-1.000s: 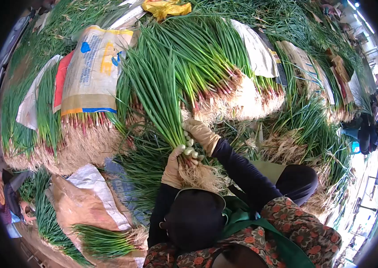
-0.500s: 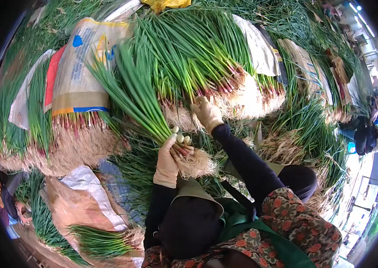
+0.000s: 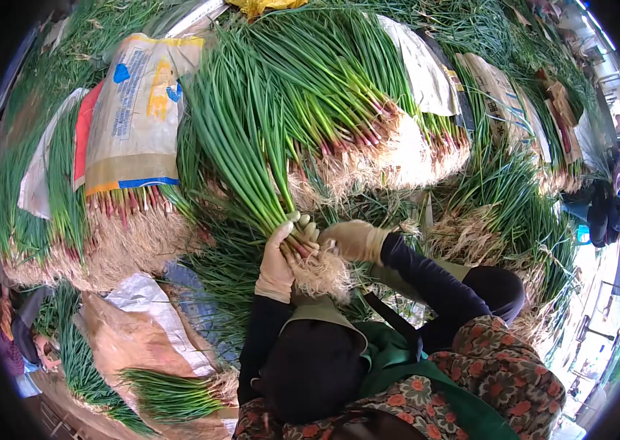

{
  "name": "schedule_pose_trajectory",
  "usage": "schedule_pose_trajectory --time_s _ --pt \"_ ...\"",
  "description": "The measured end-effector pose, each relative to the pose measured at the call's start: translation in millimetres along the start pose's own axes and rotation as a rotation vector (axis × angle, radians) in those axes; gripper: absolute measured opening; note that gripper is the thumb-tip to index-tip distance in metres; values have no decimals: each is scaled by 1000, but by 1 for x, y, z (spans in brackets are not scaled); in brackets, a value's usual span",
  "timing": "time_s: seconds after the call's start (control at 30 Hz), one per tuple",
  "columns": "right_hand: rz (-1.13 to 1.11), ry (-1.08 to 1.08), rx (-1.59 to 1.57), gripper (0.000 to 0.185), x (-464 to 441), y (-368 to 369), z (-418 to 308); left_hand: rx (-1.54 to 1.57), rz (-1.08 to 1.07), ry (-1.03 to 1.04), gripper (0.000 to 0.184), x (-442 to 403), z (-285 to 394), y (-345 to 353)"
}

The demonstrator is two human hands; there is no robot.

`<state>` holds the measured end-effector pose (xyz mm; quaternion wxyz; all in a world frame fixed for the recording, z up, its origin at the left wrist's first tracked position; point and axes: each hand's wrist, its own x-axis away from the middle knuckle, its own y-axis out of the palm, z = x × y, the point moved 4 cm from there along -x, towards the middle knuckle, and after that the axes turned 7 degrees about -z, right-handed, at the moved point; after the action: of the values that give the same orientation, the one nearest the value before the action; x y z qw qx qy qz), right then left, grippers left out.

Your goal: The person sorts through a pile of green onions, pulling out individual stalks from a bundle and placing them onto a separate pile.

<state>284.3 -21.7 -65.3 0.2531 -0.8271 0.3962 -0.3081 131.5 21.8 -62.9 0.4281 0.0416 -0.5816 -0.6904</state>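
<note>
My left hand, in a pale glove, is wrapped round the lower stems of a bunch of spring onions. Their green leaves slant up and to the left, while the pale roots hang out below the fingers. Close beside the stem ends is my right hand, gloved too and slightly blurred. Its fingers are curled in by the bunch, and what they hold, if anything, is hidden. Just beyond both hands lies a large heap of spring onions, with reddish stems and matted roots towards me.
On the left a printed sack covers more spring onions. A white sack lies over the heap's right side. A small pile of spring onions rests on a brown sheet at lower left. Loose leaves and roots lie to the right.
My right hand has come back from the heap, down and towards me, to the root end of the bunch. The bunch's leaves have swung more upright; my left hand keeps its grip.
</note>
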Motion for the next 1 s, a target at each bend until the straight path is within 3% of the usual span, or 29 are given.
schedule_pose_trajectory --time_s 0.03,0.1,0.17,0.23,0.33,0.37,0.4,0.43,0.47,0.53,0.6,0.63,0.7,0.73,0.77,0.83,0.87,0.93,0.97,1.0 --pt "28 -121 -64 34 -4 8 22 92 -54 16 31 -2 -4 -7" --pt "266 -76 -572 26 -23 -9 34 140 -89 -9 29 4 -5 -9" --pt "251 208 -1010 22 -42 -28 17 146 -122 -25 31 5 -6 -1" --pt "248 331 -1464 21 -62 -14 12 88 -98 -18 32 7 -6 0" --pt "249 468 -1259 19 -68 3 13 69 -70 -24 33 10 -1 -1" --pt "249 241 -522 23 -81 28 34 87 -39 -40 33 10 -2 -5" --pt "436 164 270 27 -89 54 54 107 -4 -60 33 11 -6 -11" --pt "322 419 -117 29 -73 33 38 242 -108 -158 31 5 -16 -31" --pt "199 668 -508 32 -60 29 31 166 -66 -142 30 9 -21 -32" --pt "300 598 -201 33 -67 22 37 3 8 -112 29 12 -26 -21" --pt "248 643 46 27 -70 25 47 50 -45 -79 25 16 -19 -9" --pt "287 629 -87 21 -57 14 43 104 -114 -43 23 19 -7 3" --pt "-168 712 110 24 -42 43 70 162 -169 41 22 25 15 20" --pt "-491 636 166 24 -37 60 70 95 -170 106 27 25 29 32" --pt "-444 401 108 25 -36 76 70 154 -188 13 32 20 32 23" --pt "-682 497 -210 21 -36 62 80 254 -231 -87 40 4 35 13" --pt "-480 417 -207 25 -45 8 55 299 -244 -98 43 -3 34 13" --pt "134 363 302 33 -86 -8 110 264 -179 -109 47 -7 23 4" --pt "347 749 -309 36 -88 -63 84 178 -111 -102 48 -9 18 -4" --pt "430 676 -358 38 -103 -70 96 90 -42 -93 48 -10 15 -9"
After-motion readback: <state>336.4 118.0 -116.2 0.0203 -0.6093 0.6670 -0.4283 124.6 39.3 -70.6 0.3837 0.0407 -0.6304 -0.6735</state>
